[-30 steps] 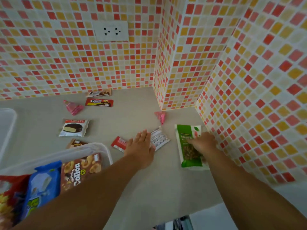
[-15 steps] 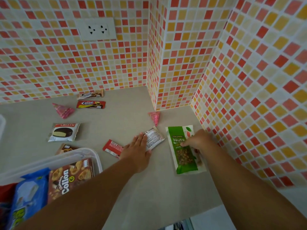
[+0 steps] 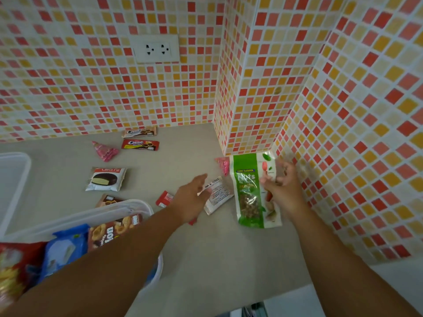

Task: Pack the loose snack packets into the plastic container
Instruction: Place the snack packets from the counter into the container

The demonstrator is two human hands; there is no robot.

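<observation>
Against the tiled corner, my right hand has its grip pinched on the green nuts pouch, tilting it up off the counter, probably because a flat pouch is hard to get under. My left hand reaches flat, fingers apart, holding nothing, over the white packet. The plastic container, lower left, already holds several packs. Loose on the counter I count two pink cones, two cream-biscuit packets, one choco pie, one red packet, one brown packet.
</observation>
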